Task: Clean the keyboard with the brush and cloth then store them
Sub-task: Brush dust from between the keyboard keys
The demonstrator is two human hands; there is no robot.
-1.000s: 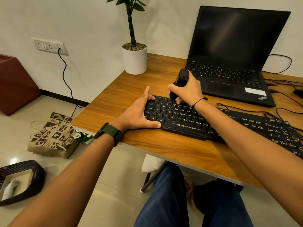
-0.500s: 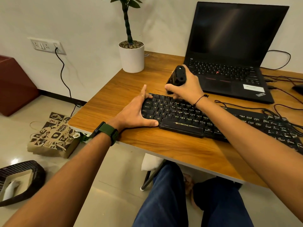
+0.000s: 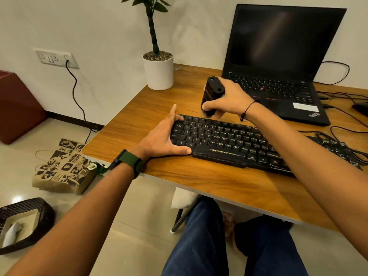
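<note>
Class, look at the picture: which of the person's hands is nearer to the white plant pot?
The right hand, holding the black brush, is a little nearer the white plant pot. The left hand rests on the keyboard's left end, farther from it.

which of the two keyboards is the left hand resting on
The separate black keyboard lying on the desk, marked Zebronics. The left hand spans its left end. The other is the laptop's built-in keyboard, behind the right hand, untouched.
</note>
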